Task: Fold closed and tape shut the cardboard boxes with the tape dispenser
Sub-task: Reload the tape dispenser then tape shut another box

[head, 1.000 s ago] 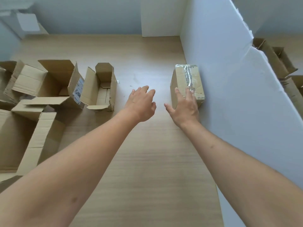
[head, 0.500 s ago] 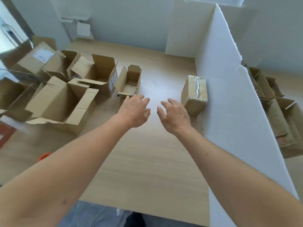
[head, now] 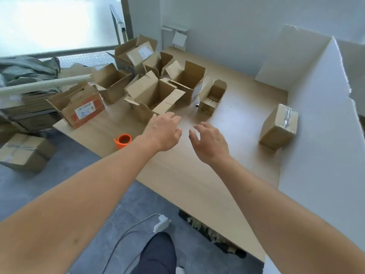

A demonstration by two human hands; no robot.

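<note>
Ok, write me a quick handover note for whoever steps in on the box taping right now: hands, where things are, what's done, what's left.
Hands: left hand and right hand both open and empty, hovering over the table, touching nothing.
Done: one taped box stands at the right, against the white divider.
Left: the small open box is nearest, just beyond the hands; the larger open boxes cluster further left, flaps up.
Tape: the orange tape dispenser sits near the table's left edge, beside the left forearm.
Next, probably: pull an open box in, fold the flaps, then fetch the tape.
</note>
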